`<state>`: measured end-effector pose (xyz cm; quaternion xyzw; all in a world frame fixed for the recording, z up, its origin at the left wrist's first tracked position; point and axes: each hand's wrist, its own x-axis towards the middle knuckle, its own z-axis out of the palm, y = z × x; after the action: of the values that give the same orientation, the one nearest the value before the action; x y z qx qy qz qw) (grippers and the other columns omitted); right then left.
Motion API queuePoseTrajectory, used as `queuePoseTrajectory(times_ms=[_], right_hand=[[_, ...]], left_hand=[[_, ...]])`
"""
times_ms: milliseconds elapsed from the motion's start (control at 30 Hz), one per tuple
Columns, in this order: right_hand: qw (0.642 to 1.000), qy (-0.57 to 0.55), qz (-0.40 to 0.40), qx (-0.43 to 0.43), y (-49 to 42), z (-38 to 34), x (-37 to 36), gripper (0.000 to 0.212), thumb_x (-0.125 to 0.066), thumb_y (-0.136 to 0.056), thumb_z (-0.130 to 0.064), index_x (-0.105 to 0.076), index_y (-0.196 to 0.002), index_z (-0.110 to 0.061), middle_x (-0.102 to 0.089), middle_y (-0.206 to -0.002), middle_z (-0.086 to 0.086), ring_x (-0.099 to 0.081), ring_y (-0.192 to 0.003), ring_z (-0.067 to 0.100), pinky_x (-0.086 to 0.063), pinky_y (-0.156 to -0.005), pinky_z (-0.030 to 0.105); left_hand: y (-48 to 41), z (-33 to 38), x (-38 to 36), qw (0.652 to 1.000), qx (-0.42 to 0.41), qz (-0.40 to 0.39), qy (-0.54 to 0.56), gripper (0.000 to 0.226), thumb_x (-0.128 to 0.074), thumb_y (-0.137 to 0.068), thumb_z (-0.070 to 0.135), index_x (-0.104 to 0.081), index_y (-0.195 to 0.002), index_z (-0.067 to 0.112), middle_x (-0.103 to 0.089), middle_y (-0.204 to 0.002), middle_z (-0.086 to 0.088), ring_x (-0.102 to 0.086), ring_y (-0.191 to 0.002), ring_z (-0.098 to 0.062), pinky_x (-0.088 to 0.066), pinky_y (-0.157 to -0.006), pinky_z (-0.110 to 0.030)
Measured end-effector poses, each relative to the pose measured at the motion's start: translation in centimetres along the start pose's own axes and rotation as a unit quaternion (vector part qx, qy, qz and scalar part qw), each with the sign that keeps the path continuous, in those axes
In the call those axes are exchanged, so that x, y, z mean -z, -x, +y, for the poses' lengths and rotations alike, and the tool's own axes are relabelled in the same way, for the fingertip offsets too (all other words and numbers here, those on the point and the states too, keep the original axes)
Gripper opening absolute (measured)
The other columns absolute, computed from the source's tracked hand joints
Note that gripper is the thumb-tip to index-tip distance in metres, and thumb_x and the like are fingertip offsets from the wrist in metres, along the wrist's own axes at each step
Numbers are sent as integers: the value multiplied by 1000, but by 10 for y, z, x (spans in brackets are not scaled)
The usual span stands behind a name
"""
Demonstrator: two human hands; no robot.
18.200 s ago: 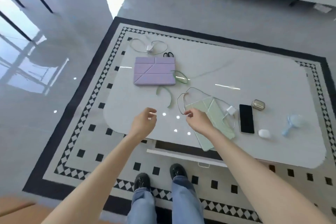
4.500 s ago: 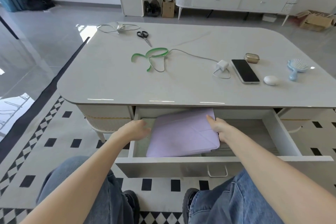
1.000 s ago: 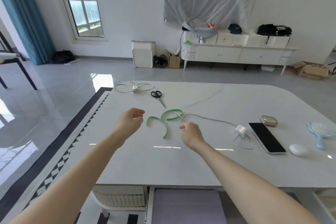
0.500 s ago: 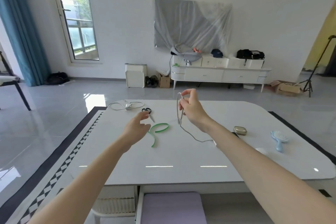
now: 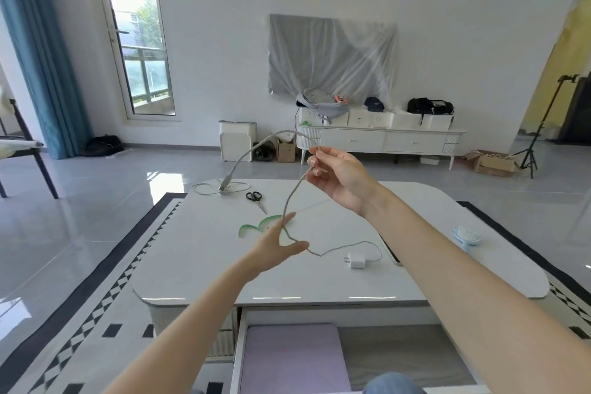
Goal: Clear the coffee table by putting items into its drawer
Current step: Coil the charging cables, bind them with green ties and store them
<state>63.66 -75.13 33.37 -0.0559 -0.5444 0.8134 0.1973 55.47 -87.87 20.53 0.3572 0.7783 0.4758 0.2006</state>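
Pinching the grey charging cable (image 5: 288, 200) partway along, the right hand (image 5: 339, 174) holds it high over the coffee table (image 5: 198, 265), probably to coil it. The left hand (image 5: 278, 245) is spread and straight-fingered, with the cable passing between thumb and forefinger. The cable's white plug (image 5: 356, 262) rests on the tabletop above the open drawer (image 5: 399, 358).

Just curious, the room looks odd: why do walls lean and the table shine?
Head view: the wide-angle lens bows the door frame and curtain near the edges; daylight glares on the floor and streaks the table along its front; the cable looks slightly soft.
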Motion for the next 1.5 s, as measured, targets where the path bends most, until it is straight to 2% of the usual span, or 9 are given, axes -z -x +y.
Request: queuePoseTrajectory(times_ms=[100,333,533,667,800,967,1100,1333,1500], right_hand=[[999,-23,47,5,3,-2,2,14,-42,-101,-2,-52,-92,-6,-55,-72,8,-51,-56,15,-60,-64,30],[991,39,129,-3,8,24,53,16,-41,-100,2,-52,-96,-9,-62,-103,10,-63,-83,21,-52,-90,35],[918,379,42,-109,25,87,89,56,-41,-88,12,-47,-138,-12,-48,-144,2,-45,-127,15,-39,-104,30],[848,494,-105,-160,36,112,89,64,-51,-83,5,-47,-138,-28,-39,-147,-5,-29,-138,15,-31,-100,26],[809,509,-198,-217,39,150,92,54,-41,-83,8,-64,-122,-22,-45,-135,-12,-35,-130,1,-29,-101,17],[751,595,-179,-224,39,197,130,54,-33,-71,-4,-70,-98,-33,-51,-136,-2,-44,-132,22,-40,-107,37],[735,646,-101,-179,36,212,150,54,-39,-83,3,-50,-128,-24,-40,-138,-2,-36,-129,14,-36,-90,25],[654,750,-1,-97,-26,232,177,59,-44,-86,2,-38,-142,-16,-31,-151,3,-22,-142,23,-28,-112,35],[565,805,-24,-180,-67,243,187,55,-39,-92,-9,-28,-146,-14,-23,-153,6,-9,-145,36,-25,-113,45]], left_hand=[[-2,-4,-13,1000,-5,-2,4,21,-43,-102,17,-60,-113,14,-57,-114,3,-50,-108,-10,-36,-85,-15],[5,9,21,982,45,86,162,30,-33,-104,16,-56,-85,13,-69,-80,-3,-68,-56,-11,-48,-63,-24],[10,37,24,983,12,64,172,29,-32,-103,16,-53,-84,11,-44,-63,-3,-54,-46,-12,-56,-68,-23],[6,42,14,970,11,-1,242,28,-32,-105,21,-53,-89,10,-28,-59,2,-29,-42,-9,-59,-78,-33],[1,51,4,956,2,-22,292,28,-33,-105,30,-53,-92,15,-26,-55,8,-26,-48,-7,-56,-58,-23],[-17,41,10,968,-34,48,244,28,-36,-104,33,-61,-98,22,-29,-56,9,-24,-52,-7,-17,-42,-16],[-25,12,6,973,-16,71,218,29,-37,-104,31,-65,-105,25,-31,-60,7,-25,-53,-7,-21,-41,-16],[-31,-39,-3,976,22,104,189,29,-39,-103,29,-67,-110,22,-31,-61,6,-27,-50,-6,-23,-42,-16],[-42,-62,-4,976,39,93,193,29,-39,-103,28,-66,-110,21,-30,-61,6,-26,-49,-6,-21,-42,-16]])
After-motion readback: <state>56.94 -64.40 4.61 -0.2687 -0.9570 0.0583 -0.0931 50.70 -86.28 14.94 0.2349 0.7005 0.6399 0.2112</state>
